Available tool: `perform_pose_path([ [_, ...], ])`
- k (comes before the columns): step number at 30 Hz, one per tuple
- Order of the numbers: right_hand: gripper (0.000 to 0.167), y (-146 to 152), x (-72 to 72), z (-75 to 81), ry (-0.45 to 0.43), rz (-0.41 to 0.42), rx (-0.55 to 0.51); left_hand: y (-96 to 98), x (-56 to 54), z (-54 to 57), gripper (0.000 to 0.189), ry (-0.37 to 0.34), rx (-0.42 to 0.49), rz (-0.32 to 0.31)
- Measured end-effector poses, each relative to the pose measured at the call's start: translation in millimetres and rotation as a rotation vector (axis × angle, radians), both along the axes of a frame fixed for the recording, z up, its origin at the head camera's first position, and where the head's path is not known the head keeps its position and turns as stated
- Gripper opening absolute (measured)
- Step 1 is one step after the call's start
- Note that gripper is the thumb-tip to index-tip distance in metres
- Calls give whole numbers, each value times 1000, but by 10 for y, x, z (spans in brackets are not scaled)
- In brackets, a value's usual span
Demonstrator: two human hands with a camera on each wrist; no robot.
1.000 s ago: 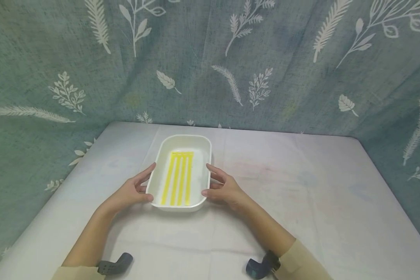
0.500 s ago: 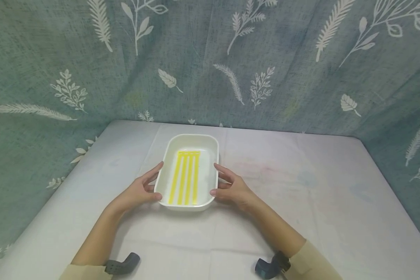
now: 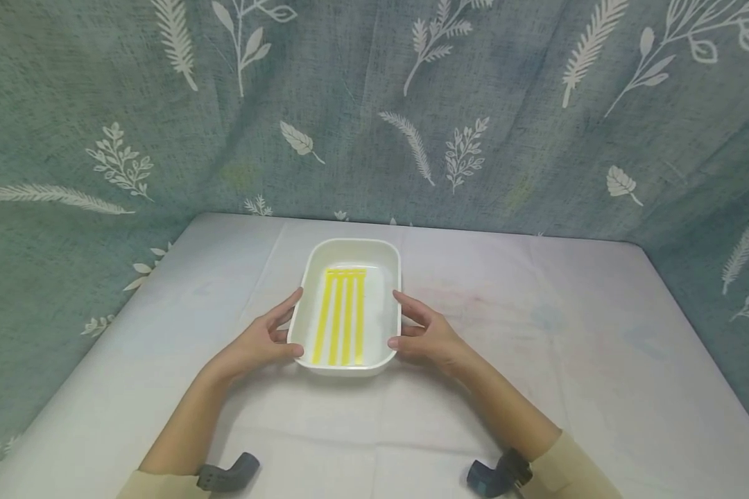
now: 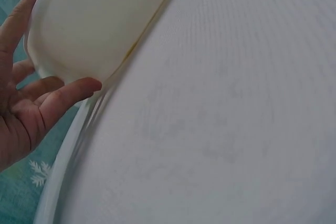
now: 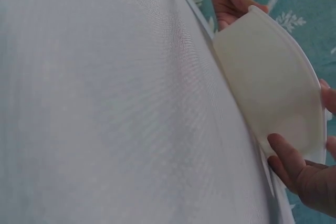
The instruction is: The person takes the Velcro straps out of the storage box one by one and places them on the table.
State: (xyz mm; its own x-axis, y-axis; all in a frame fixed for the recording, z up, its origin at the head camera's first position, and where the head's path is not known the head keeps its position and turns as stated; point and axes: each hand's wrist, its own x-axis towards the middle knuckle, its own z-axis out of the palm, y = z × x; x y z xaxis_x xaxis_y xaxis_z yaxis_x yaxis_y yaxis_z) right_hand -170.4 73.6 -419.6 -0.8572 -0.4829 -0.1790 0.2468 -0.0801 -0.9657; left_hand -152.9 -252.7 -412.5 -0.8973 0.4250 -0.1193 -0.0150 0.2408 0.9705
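Observation:
A white rectangular tray (image 3: 381,326) with rounded corners is near the middle of the table in the head view. Inside it, several yellow strips (image 3: 337,322) run lengthwise, with a short yellow band across their far end. My left hand (image 3: 265,343) holds the tray's left side, thumb at the near corner of the rim and fingers along the wall. On the opposite side my right hand (image 3: 433,339) grips it the same way. The tray wall (image 4: 100,24) fills the upper left of the left wrist view. Whether its base touches the table cannot be told.
A white cloth (image 3: 537,360) with faint creases and stains covers the table. Behind and beside it hangs a green-grey curtain (image 3: 349,83) with white leaf patterns. Dark devices are worn on both wrists, one on the left forearm (image 3: 227,475).
Both hands have moved the tray to the right across the table in the head view. Their hold on its two sides looks the same throughout.

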Motion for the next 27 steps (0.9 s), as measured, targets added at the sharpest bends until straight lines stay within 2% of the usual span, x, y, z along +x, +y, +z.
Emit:
perform_pose_path([
  [9, 89, 92, 15, 4, 10, 11, -11, 97, 0, 24, 101, -5, -28, 12],
  [16, 89, 196, 19, -7, 4, 0, 3, 191, -7, 9, 102, -17, 25, -20],
  [27, 91, 354, 58, -20, 5, -4, 7, 357, -4, 8, 102, -21, 27, -3],
])
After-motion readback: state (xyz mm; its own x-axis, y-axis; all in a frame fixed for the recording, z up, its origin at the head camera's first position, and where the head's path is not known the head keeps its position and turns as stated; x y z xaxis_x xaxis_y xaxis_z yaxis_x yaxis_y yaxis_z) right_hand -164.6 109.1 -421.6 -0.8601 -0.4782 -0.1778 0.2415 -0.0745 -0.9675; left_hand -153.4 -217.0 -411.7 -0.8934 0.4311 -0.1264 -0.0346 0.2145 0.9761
